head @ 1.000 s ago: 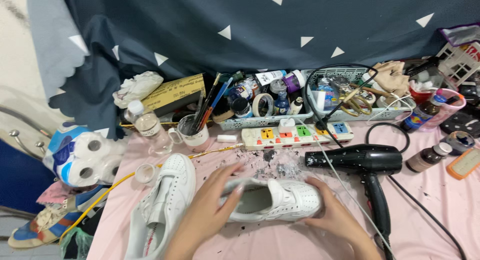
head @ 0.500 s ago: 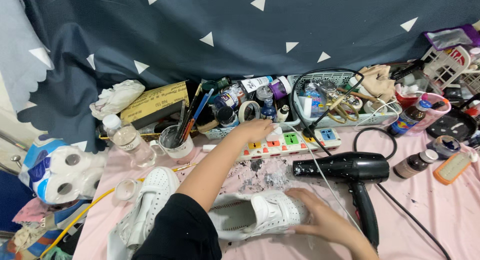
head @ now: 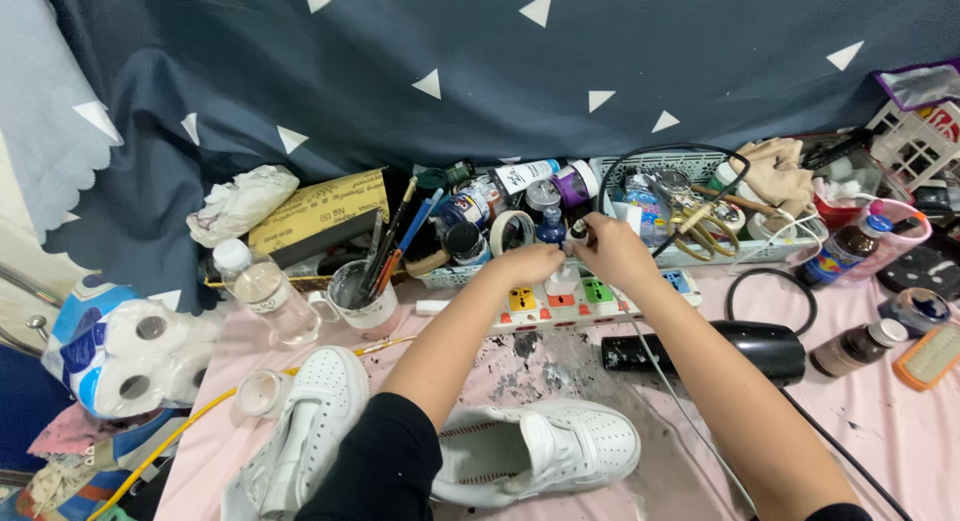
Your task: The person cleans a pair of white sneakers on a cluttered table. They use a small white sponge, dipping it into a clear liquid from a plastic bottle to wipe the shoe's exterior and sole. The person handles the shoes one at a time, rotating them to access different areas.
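Landmark: the white power strip with coloured sockets, lying crosswise on the pink paint-stained table cover; all places below are told from it.

Backdrop: a dark blue cloth with white triangles hangs behind the strip.

Shoes: one white perforated leather sneaker lies on its side in front of the strip, toe to the right; a second white sneaker lies front-left of it.

Hair dryer: a black hair dryer lies just front-right of the strip, its barrel crosswise.

Basket: a white plastic basket holding scissors and jars stands behind and right.

Cup: a white mug full of brushes stands to the left, beside a clear plastic water bottle.

Left hand: over the strip's middle, fingers curled and pinching the bottom of the small bottle.

Right hand: directly over the strip, fingers closed at the bottle's top, apparently on its cap.

Held thing: a small dark paint bottle, held upright between both hands, just above the strip's far edge and in front of the crowded paint jars. Both hands touch it; the right is higher.

In the way: the black cable loops just behind the hands, and the jars crowd close.
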